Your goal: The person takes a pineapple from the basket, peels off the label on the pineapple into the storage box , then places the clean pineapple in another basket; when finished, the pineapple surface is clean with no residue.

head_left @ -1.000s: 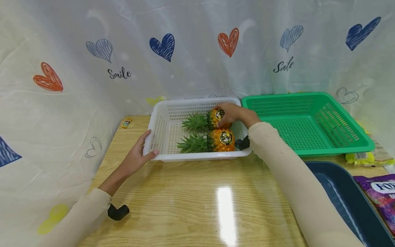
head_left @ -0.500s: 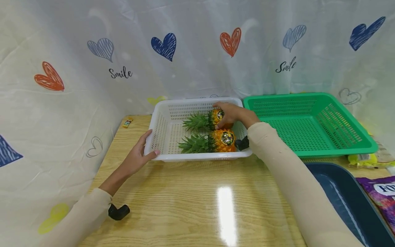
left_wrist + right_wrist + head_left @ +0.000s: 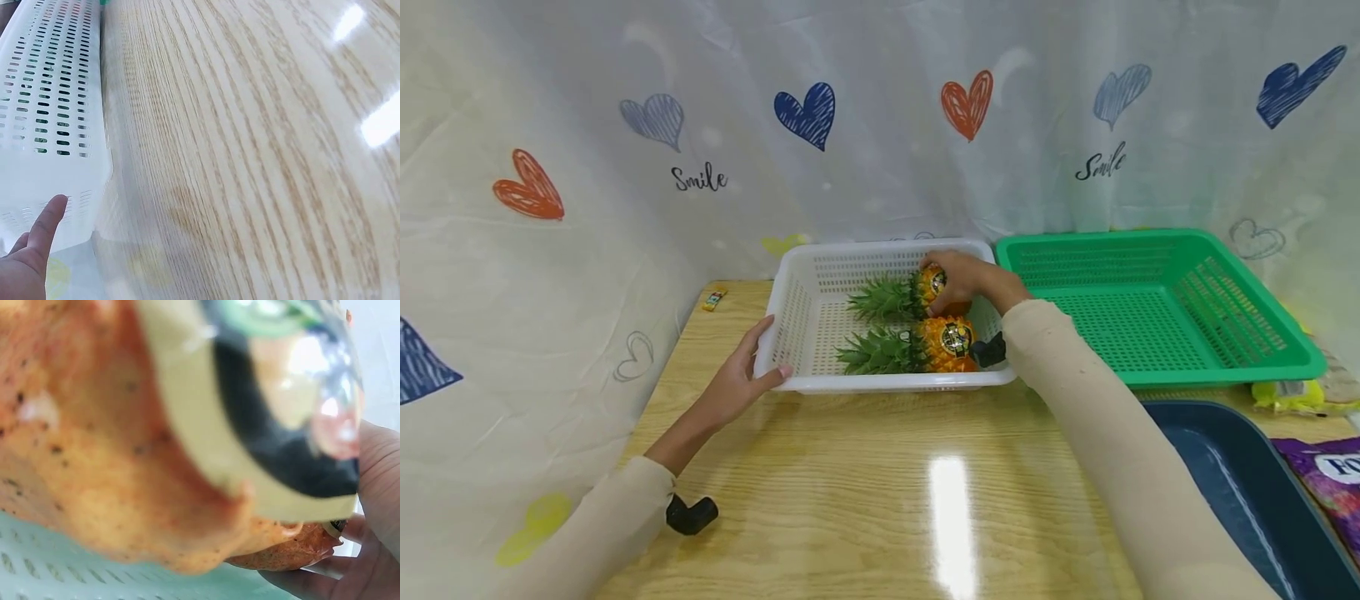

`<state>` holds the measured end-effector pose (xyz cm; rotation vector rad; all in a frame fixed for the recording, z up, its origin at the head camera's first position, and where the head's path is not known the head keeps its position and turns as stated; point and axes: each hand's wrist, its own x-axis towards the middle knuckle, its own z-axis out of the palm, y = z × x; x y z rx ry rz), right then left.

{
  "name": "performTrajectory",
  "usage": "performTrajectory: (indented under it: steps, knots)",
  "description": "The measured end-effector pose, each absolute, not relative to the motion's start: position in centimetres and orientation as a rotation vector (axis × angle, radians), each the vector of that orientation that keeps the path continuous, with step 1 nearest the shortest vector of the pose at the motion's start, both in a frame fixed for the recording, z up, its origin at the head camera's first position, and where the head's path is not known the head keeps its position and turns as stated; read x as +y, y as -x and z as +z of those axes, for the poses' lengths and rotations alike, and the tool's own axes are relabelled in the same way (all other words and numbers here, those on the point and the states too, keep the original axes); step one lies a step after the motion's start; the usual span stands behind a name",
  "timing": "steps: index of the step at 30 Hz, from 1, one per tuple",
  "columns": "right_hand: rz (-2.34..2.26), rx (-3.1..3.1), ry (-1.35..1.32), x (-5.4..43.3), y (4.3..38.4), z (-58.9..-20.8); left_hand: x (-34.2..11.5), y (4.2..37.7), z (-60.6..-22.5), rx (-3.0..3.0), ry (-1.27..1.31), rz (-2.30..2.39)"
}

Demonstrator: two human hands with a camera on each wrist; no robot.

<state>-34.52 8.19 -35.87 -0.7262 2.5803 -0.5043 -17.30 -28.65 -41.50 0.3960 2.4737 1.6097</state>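
Note:
Inside the white plastic basket (image 3: 820, 382) two orange pineapples lie side by side, green leaves pointing left. My right hand (image 3: 966, 279) grips the far pineapple (image 3: 933, 283) by its body, thumb on the near side. The near pineapple (image 3: 946, 343) carries a round black label and lies just below that hand; in the right wrist view a blurred pineapple (image 3: 94, 444) fills most of the frame. At the basket's front left corner my left hand (image 3: 733, 379) holds the rim, thumb in front and fingers along the left side. That thumb (image 3: 47, 228) lies against the outer wall in the left wrist view.
A green basket (image 3: 1150, 379) stands directly right of the white one. In front of it is a dark blue tray (image 3: 1206, 412), with a purple bag (image 3: 1326, 483) and a yellow packet (image 3: 1288, 393) at the far right. A small wrapper (image 3: 714, 298) lies at the table's back left.
The whole scene has shifted slightly right and down as the head view moves. Both hands keep their hold, and the pineapples stay in the same places in the basket.

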Motion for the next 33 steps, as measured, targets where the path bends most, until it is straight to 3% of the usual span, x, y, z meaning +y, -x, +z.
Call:
performTrajectory:
  steps: [33]
  knots:
    - [-0.554, 2.623, 0.784, 9.03, 34.38, -35.44, -28.59, 17.51, -41.5, 2.473, -0.378, 1.594]
